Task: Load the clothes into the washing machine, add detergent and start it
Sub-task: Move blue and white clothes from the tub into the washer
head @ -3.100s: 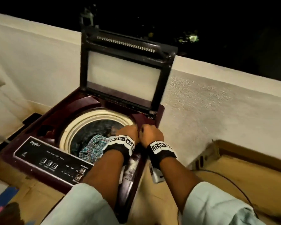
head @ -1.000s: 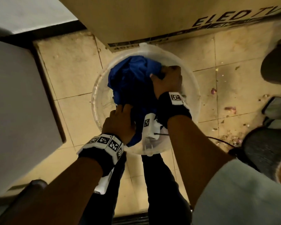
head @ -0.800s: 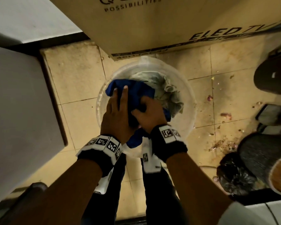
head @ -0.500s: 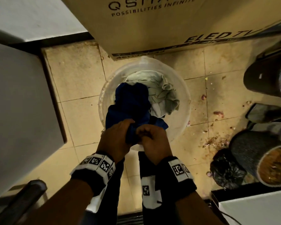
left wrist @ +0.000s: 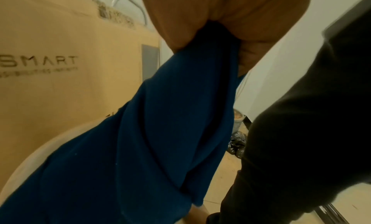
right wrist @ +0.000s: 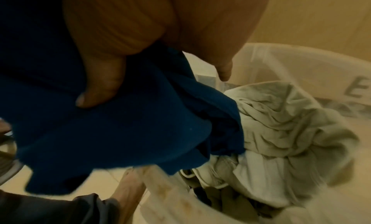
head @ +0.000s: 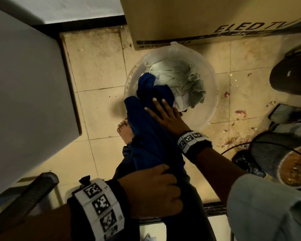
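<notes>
Tiled floor (head: 101,105), stained and littered with scraps, seen from above; landmark is the translucent plastic tub (head: 209,101) standing on it. Largest item: a cardboard TV carton (head: 198,20) butting the tub's far rim. Pale grey slab (head: 24,70) well to the tub's left; probably the washer's flank, cannot confirm, and its opening is out of view. To the tub's right, a dark round bin (head: 292,75); nearer the person on that side, a mesh basket (head: 274,159) and a black bag (head: 245,162). Inside the tub: a pale green garment (head: 181,79) bunched toward the far side, and the lower end of a blue garment (head: 153,136), which rises out over the tub's near rim in a long drape, its long axis running from the tub straight back to the person. Left hand (head: 155,190) is at the near, upper end, fist curled tight round a gathered bunch of the blue cloth; the left wrist view confirms cloth emerging from the closed fist. Right hand (head: 165,115) is nearer the tub, fingers mostly straight and laid on the drape at the near rim, thumb tucked against the fabric, guiding rather than clutching. Bare foot (head: 124,131) just by the tub's near-left rim, under the cloth. Judgement: loading step, blue piece half drawn out; tail may drag the green garment, and trailing cloth could catch the foot.
</notes>
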A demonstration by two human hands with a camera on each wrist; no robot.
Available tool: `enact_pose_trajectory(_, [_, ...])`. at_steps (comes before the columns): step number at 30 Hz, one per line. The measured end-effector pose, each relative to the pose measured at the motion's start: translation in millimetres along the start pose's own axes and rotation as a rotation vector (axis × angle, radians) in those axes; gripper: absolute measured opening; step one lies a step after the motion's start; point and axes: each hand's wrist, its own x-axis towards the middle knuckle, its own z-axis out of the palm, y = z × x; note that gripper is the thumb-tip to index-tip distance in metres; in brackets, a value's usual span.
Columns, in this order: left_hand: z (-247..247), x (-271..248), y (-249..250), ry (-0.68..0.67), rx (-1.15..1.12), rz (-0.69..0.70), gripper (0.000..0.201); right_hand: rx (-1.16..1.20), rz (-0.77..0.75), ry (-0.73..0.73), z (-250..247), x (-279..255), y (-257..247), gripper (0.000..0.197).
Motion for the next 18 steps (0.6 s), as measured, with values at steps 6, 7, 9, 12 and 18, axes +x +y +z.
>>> enact_pose_trajectory(6, [18, -17, 7, 0.110, 0.107, -0.010, 0.021, -0.018, 0.033, -0.136, -14, 12, -20, 0.045])
enact_pose_trajectory(7, [21, -22, -4, 0.164, 0.121, -0.046, 0.018, 0.070, 0.156, -0.103, -19, 10, -17, 0.046])
enact_pose_trajectory(9, [23, -35, -33, 0.228, 0.158, -0.152, 0.007, 0.385, 0.424, 0.074, -30, 0, -6, 0.047])
enact_pose_trajectory(12, [16, -46, -75, 0.377, 0.030, -0.583, 0.019, 0.633, 0.687, 0.327, -42, -22, 1, 0.042])
enact_pose_trajectory(18, [0, -15, -105, 0.912, -0.780, -1.218, 0.041, 0.822, 0.694, 0.665, -57, -51, -35, 0.038])
